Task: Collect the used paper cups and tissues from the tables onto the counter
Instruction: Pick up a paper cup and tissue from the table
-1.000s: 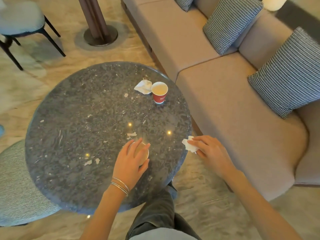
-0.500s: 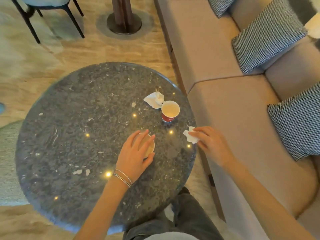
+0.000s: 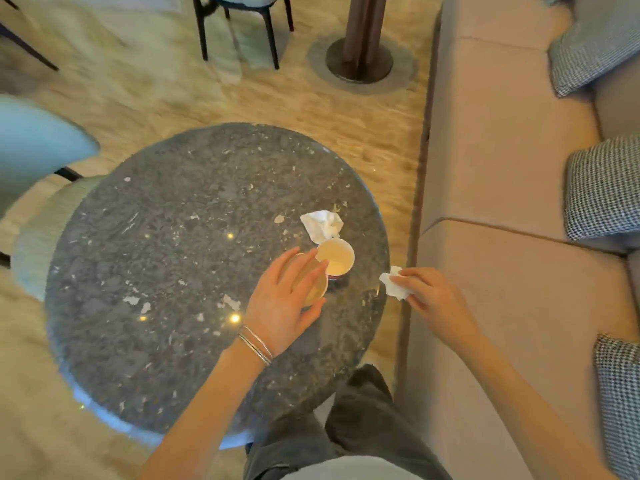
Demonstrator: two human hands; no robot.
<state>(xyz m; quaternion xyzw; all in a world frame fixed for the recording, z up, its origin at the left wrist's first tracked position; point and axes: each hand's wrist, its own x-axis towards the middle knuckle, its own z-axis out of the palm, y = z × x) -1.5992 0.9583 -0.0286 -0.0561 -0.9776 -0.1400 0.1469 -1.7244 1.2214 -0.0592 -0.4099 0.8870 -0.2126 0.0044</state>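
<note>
A round dark stone table fills the middle of the view. My left hand grips a paper cup from above, its rim showing under my fingers. That cup sits right against a second red paper cup, which stands upright with its pale inside showing. A crumpled white tissue lies on the table just behind the red cup. My right hand pinches another white tissue past the table's right edge.
A beige sofa with checked cushions runs along the right, close to the table. Pale blue chairs stand at the left and at the back. A brown pillar base rises from the floor behind the table.
My left hand has carried its cup across the table up against the red cup. My right hand keeps hold of the tissue. The view has shifted, so the sofa lies further right.
</note>
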